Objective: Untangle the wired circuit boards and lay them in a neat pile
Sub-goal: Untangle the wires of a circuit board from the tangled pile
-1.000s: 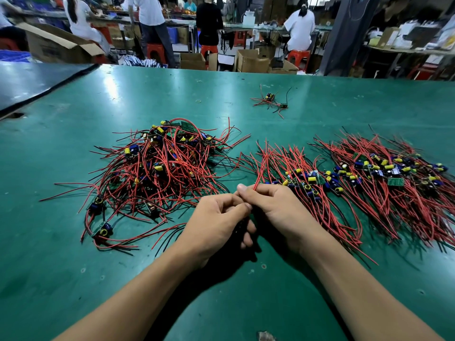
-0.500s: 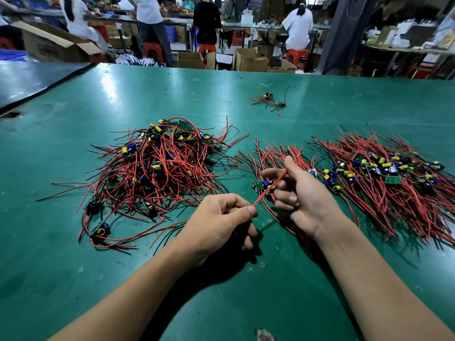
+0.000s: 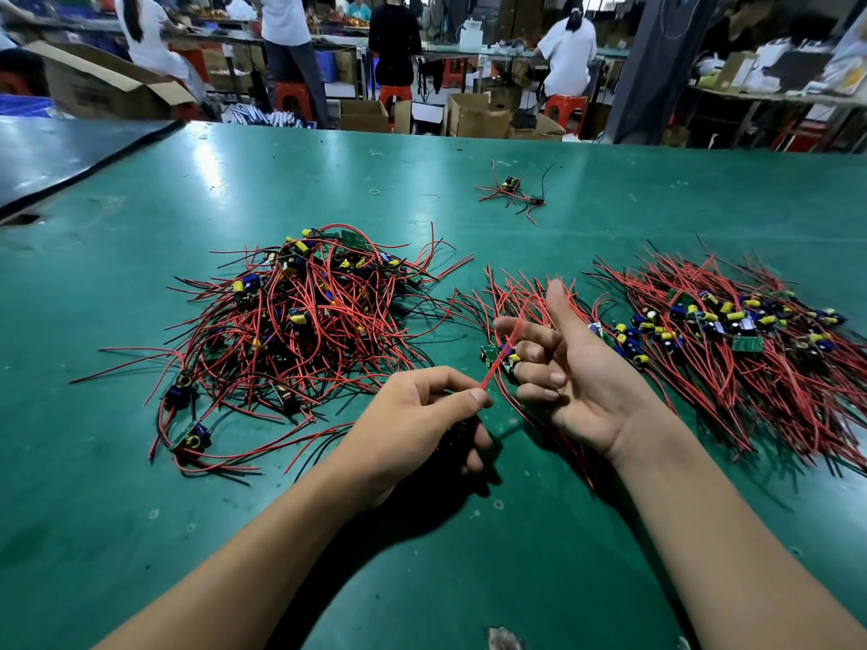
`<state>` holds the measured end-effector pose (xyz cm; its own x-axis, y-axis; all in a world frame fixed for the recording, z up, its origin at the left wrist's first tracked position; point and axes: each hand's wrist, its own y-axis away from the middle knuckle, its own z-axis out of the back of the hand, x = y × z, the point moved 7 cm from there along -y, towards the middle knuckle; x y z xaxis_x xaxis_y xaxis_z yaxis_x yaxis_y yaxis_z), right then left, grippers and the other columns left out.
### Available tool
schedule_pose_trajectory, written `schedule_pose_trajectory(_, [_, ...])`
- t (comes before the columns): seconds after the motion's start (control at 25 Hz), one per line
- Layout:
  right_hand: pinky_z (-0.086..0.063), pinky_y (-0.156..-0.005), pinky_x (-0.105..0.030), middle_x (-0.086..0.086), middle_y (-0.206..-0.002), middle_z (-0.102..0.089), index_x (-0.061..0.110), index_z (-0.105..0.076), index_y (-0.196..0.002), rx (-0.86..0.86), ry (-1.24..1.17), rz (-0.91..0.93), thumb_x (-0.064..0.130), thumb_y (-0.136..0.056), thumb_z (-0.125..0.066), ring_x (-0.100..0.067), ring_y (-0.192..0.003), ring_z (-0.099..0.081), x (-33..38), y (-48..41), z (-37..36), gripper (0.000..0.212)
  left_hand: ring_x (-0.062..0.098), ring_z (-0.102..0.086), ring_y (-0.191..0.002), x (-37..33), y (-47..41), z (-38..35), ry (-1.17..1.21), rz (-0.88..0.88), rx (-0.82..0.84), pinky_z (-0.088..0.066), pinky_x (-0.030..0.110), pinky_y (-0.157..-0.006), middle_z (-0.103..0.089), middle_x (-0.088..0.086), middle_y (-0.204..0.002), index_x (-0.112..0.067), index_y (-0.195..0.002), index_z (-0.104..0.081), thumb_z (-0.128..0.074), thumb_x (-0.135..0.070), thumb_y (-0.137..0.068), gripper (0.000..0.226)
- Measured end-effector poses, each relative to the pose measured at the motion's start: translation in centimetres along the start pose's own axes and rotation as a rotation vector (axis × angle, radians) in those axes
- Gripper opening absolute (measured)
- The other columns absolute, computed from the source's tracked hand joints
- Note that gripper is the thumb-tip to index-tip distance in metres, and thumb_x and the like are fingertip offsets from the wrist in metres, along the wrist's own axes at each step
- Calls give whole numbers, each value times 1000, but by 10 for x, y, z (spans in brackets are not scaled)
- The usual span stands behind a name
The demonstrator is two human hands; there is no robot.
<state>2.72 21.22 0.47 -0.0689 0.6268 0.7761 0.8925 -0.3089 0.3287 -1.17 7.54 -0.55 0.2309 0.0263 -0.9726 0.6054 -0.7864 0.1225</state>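
The counter [image 3: 140, 485] was a broad sheet of glossy green, scuffed and speckled with pale flecks, with light glaring off its far half. On its left part lay the tangled heap [image 3: 300, 330]: thin red and black insulated wires looped over one another in a dome, with small green boards, yellow cylindrical capacitors and blue blocks caught among them. On the right part spread the sorted pile [image 3: 732, 340], flatter, its wires fanned out in rough parallel on both sides and its boards lined up in a band through the middle. One green board there carried white print too small to read. Between these two sat a smaller pile [image 3: 520, 293] of the same red leads, combed the same way.

The hands were apart in front of that smaller pile, above the counter. The left hand [image 3: 417, 429] lay knuckles up and pinched a red wire [image 3: 491, 375] between thumb and forefinger. The wire ran taut up to the right hand [image 3: 577, 368], which was turned palm up, thumb straight, fingers curled. A single circuit board [image 3: 492, 356] with a yellow capacitor seemed to be held at those fingertips, though blur made the grip hard to read.

Far back on the counter lay a stray cluster [image 3: 513, 192] of a few wired boards, and left of it a pale rubber band [image 3: 374, 191].
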Motion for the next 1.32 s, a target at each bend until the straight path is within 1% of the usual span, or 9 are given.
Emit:
schedule_pose_trajectory(0.24, [-23, -36, -16, 6, -60, -43, 6, -72, -103, -45, 132, 80, 76, -72, -57, -4, -39, -28, 1, -5, 6, 78, 25, -65, -54, -4, -4, 5, 163, 10, -62, -54, 28, -49, -68, 18, -73, -1, -100, -61, -53, -22, -98, 23])
schedule_pose_trajectory(0.36, [-24, -36, -18, 5, -60, -45, 8, -72, -100, -80, 289, 166, 55, -93, -56, -6, -38, -31, -2, -6, 7, 50, 31, -71, -70, -12, -4, 9, 257, -11, -40, -61, 36, -66, -71, 21, -85, 0, -108, -60, -51, -15, -97, 21])
schedule_pose_trajectory(0.48, [-35, -41, -19, 6, -61, -55, 12, -73, -101, -71, 750, 359, 17, -102, -55, -10, -42, -45, 0, -1, -2, 18, 37, -72, -87, -24, -4, 16, 356, -126, -53, -61, 37, -76, -71, 27, -97, 3, -114, -57, -48, 9, -87, 28])
schedule_pose_trajectory(0.56, [-50, -58, -22, 10, -74, -70, 17, -75, -102, -12, 1071, 462, 14, -95, -66, -12, -59, -62, -3, 4, -15, 12, 36, -70, -97, -31, -4, 22, 416, -203, -91, -59, 37, -83, -70, 26, -106, 1, -118, -53, -48, 11, -88, 31])
schedule_pose_trajectory(0.72, [-41, -61, -15, 14, -70, -64, 32, -68, -84, 139, 1284, 583, 25, -80, -84, 1, -62, -56, -22, 15, -41, 17, 22, -65, -115, -33, -6, 31, 427, -232, -166, -47, 41, -104, -70, 9, -120, -2, -132, -43, -50, -1, -94, 39])
schedule_pose_trajectory(0.88, [-41, -58, -16, 16, -74, -64, 34, -63, -83, 142, 1171, 787, 41, -92, -69, 1, -62, -57, -18, 25, -53, 13, 20, -64, -115, -32, -9, 34, 453, -206, -198, -47, 43, -102, -68, 1, -123, -4, -134, -43, -53, -10, -95, 41])
schedule_pose_trajectory(1.0, [-45, -61, -15, 15, -75, -66, 27, -66, -88, 70, 983, 842, 38, -98, -59, 1, -64, -59, -5, 27, -47, 16, 20, -66, -110, -30, -8, 33, 430, -202, -204, -49, 43, -101, -69, 0, -122, -8, -133, -46, -58, -17, -91, 45])
schedule_pose_trajectory(1.16, [-30, -40, -18, -4, -70, -58, 17, -66, -78, 99, 478, 520, 32, -95, -63, -8, -40, -40, -6, 15, -38, 23, 26, -66, -110, -27, -6, 28, 406, -184, -165, -51, 43, -98, -71, 9, -116, -10, -125, -54, -72, -17, -74, 54])
schedule_pose_trajectory(1.32, [-21, -43, -17, 3, -64, -56, 18, -71, -71, 184, 156, 178, 37, -83, -65, -4, -38, -32, -13, 12, -33, 23, 19, -68, -75, -24, -5, 19, 332, -114, -78, -58, 27, -67, -72, 9, -91, -4, -110, -63, -67, -6, -75, 35])
